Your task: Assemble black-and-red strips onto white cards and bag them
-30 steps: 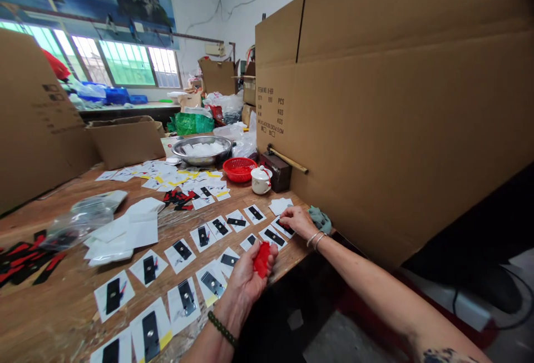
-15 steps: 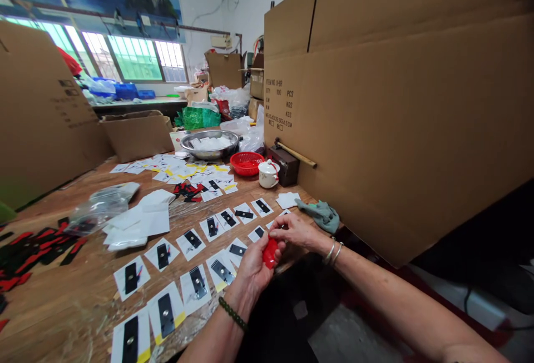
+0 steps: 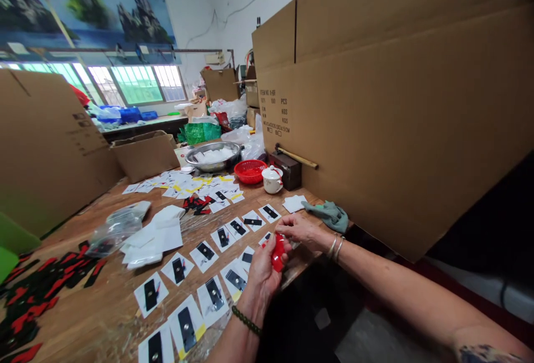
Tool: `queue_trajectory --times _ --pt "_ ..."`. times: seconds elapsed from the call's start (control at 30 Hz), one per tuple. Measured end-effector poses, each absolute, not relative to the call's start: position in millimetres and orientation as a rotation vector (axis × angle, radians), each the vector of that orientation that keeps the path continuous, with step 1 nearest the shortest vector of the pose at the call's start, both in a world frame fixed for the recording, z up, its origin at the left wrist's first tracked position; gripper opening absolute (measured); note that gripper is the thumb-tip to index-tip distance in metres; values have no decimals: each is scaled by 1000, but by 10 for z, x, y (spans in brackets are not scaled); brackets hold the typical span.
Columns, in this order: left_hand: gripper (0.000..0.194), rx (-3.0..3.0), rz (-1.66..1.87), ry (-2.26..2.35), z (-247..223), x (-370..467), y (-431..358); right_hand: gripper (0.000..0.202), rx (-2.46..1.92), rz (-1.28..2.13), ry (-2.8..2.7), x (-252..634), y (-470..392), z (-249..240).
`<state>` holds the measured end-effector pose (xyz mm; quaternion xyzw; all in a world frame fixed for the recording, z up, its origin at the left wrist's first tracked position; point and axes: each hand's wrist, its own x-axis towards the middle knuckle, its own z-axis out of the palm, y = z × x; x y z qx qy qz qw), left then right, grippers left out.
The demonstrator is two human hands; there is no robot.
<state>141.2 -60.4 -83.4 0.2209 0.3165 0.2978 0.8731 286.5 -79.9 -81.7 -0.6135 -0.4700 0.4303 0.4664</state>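
Two rows of cards [image 3: 141, 296] on our bench [image 3: 100, 307] already bear black strips [image 3: 184, 317], others lie heaped loose [image 3: 62, 283], and our left hand [image 3: 265, 268] wraps glossy red plastic [image 3: 277, 256], our right hand [image 3: 302, 230] bunched beside it, its grip unclear.

Cards [image 3: 151, 294] on table [image 3: 98, 310], basin [image 3: 213, 167] behind
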Motion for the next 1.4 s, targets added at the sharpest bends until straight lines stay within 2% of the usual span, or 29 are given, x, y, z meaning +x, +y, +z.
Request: queue_trajectory --times 0.13,0.33,0.53,0.7,0.97,1.07,1.4 --pt "16 458 634 647 -779 1384 -544 21 -1488 1103 -1021 2817 -694 -810" --pt "22 455 657 705 -744 1303 -520 28 -1604 737 -935 2957 -434 -708" --pt "25 363 674 743 -722 1232 -529 8 -1797 675 -1081 3071 -249 -746" --pt "22 357 679 759 -720 1200 -496 5 -2051 438 -1313 3135 -69 -767" --pt "23 332 678 780 -822 1179 -468 31 -2305 127 -1689 2905 30 -756" --pt "21 348 691 775 -838 1163 -459 33 -2336 130 -1768 2820 -1 -768" --pt "22 360 673 802 -807 1170 -496 22 -2302 301 -1714 3059 20 -815"
